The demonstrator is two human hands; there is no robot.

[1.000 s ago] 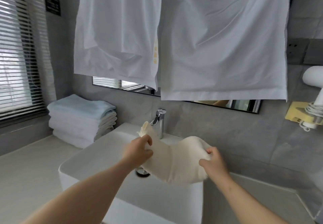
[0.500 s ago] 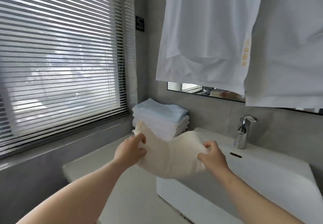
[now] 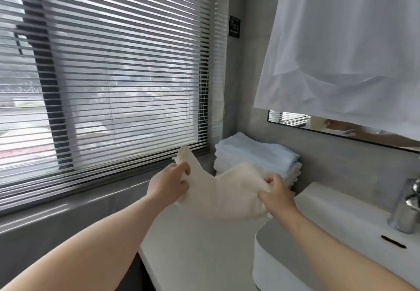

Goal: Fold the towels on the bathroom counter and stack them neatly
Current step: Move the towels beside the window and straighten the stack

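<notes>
A cream towel (image 3: 221,194) hangs folded between both hands, held in the air above the white counter (image 3: 193,245). My left hand (image 3: 169,182) grips its left end, with one corner sticking up above the fingers. My right hand (image 3: 276,194) pinches the right end. Just behind the towel, a stack of folded towels (image 3: 256,156) stands in the counter's back corner, light blue on top and white below.
A white basin (image 3: 341,234) with a chrome tap (image 3: 406,209) sits to the right. Window blinds (image 3: 109,74) fill the left wall above a grey sill. White cloth (image 3: 345,52) hangs over the mirror (image 3: 291,118).
Both hands have carried the cream towel leftward, from over the basin to above the counter near the stack. The view has swung left with them.
</notes>
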